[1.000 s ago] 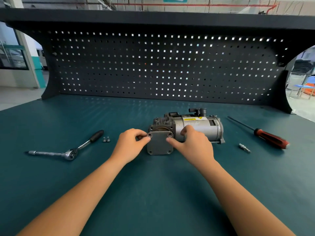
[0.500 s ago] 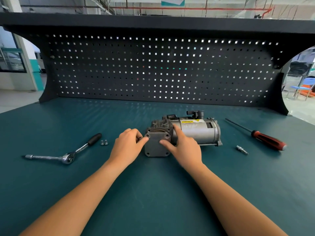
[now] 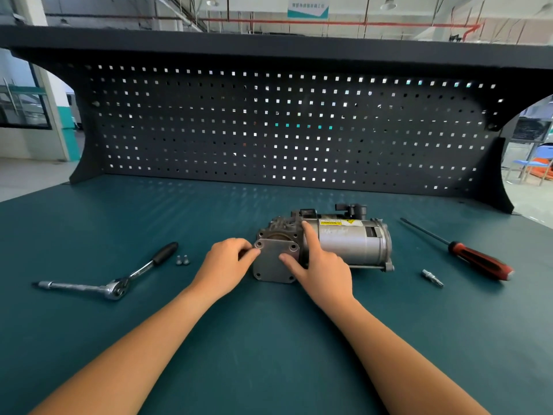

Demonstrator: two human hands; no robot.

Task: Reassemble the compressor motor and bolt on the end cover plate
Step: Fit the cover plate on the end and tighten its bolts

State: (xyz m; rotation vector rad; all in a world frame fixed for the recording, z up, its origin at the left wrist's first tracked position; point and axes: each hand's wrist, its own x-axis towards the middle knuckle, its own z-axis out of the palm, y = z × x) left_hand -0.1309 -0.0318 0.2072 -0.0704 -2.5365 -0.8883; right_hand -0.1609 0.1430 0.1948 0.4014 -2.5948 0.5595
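The motor (image 3: 350,244) lies on its side on the tabletop (image 3: 269,339), and the plate (image 3: 273,262) stands against the end of it nearest me, not quite square to the housing, I judge. My right hand (image 3: 321,265) clamps the plate to the motor, thumb flat on the plate's face and forefinger laid over the top of the housing behind it. My left hand (image 3: 226,266) is curled at the plate's upper left corner, fingertips at the hole there; whether they pinch a bolt I cannot tell, since the fingers hide it. Two loose bolts (image 3: 182,260) lie to the left of the motor, with the ratchet (image 3: 110,287) further left again. To the motor's right lie a small bit (image 3: 432,277) and, beyond it, a screwdriver (image 3: 475,260). I expect the motor to be heavy, rigid cast and turned metal, and its round body could roll if pushed sideways, so the safe hold is across the blocky housing end, pressing down and inward. The plate looks thin, stiff and light; it will slide or drop off the face as soon as the thumb lifts, until one bolt bites. The bolts are small and smooth, easy to fumble, and best held by the head between two fingertips and started by hand before the ratchet goes on.
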